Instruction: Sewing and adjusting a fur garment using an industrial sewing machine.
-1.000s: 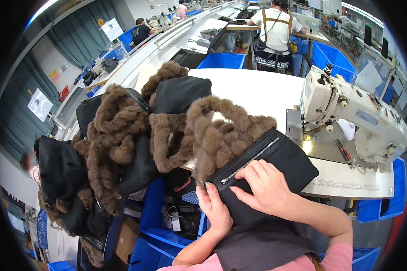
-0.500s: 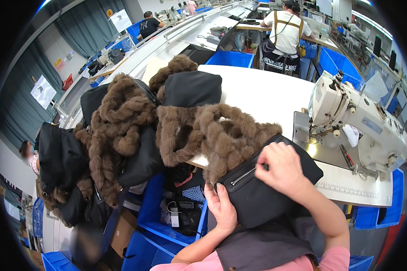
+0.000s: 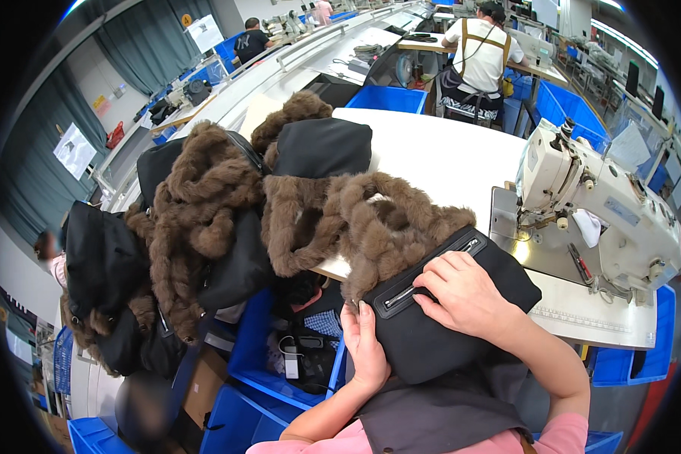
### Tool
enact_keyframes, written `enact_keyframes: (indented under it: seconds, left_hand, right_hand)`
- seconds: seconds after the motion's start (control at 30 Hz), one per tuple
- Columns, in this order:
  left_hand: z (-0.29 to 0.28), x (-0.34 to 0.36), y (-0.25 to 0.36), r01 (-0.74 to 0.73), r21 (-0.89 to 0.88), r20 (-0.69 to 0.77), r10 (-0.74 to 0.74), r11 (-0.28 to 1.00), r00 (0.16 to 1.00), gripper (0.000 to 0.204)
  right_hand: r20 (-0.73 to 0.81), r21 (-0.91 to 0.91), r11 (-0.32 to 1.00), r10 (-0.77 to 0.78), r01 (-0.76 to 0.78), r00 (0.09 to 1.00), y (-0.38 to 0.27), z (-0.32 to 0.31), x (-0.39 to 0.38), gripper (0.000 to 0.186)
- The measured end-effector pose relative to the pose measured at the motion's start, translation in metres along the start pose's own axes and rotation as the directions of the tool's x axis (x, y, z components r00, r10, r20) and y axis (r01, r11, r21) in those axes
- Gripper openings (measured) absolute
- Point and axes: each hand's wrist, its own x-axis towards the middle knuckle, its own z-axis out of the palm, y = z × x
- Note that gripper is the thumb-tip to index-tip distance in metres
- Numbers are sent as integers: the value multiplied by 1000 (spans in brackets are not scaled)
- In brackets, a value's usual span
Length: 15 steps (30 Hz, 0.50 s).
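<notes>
A black fabric bag [image 3: 439,333] with brown fur straps [image 3: 390,227] leans over the table's front edge against my lap. My left hand [image 3: 367,348] grips its left edge, thumb on the front and the other fingers partly behind the cloth. Over the front zipper [image 3: 401,299] lies my right hand [image 3: 465,295], its fingers bent and close together against the zip. Whatever sits under those fingertips is hidden, the zipper pull included. Both ends of the zipper show, one on each side of the hand.
More black bags with brown fur [image 3: 204,204] are heaped on the left. A white sewing machine [image 3: 583,181] stands at right, red-handled snips [image 3: 580,263] beside it. Below the table edge is a blue bin [image 3: 265,378] with mixed items. A co-worker [image 3: 480,57] sits far off with back turned.
My right hand has come down from a raised, curled pose onto the zipper, slightly lower. The zipper's right end is now uncovered. The left hand keeps its hold on the bag's edge.
</notes>
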Motion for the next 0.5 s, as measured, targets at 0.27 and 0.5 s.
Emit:
enact_keyframes:
  seconds: [0.27, 0.5]
  left_hand:
    - [-2, -1, 4, 91, -31, 30, -90, 995, 996, 40]
    - [-40, 16, 56, -553, 585, 213, 546, 593, 810, 26]
  right_hand:
    - [469, 95, 988, 66, -125, 881, 7, -12, 17, 54]
    - [-166, -7, 949, -313, 317, 935, 0, -7, -3, 45]
